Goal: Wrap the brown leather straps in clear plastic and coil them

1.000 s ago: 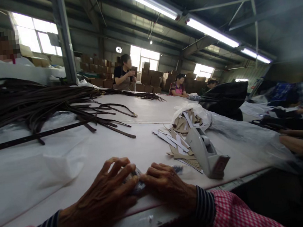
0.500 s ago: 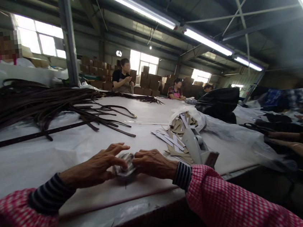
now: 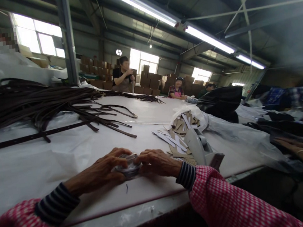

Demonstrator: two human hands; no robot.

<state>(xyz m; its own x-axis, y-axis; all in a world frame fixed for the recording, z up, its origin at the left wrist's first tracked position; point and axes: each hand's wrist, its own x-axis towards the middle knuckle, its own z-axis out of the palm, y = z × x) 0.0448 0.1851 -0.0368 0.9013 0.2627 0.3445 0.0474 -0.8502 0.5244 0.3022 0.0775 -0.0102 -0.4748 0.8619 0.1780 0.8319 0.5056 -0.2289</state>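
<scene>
A small round bundle in shiny clear plastic rests on the white table, between my two hands. What is inside the plastic is too blurred to make out. My left hand is curled round its left side, with fingers over the top edge and the thumb low. From the right, my right hand presses its bent fingers against the other side. Both hands hold the bundle. Just in front of it a short dark mark shows on the table.
Dark brown belts lie heaped at the left. To the right are paper and card strips, partly in a plastic bag, beside a grey-white tape dispenser. Clear plastic sheeting covers the right side. A co-worker's arm reaches in there.
The raised fingers of my left hand have come down round the bundle. Both hands and the bundle sit slightly further right. At the far left, a person has dropped lower behind plastic.
</scene>
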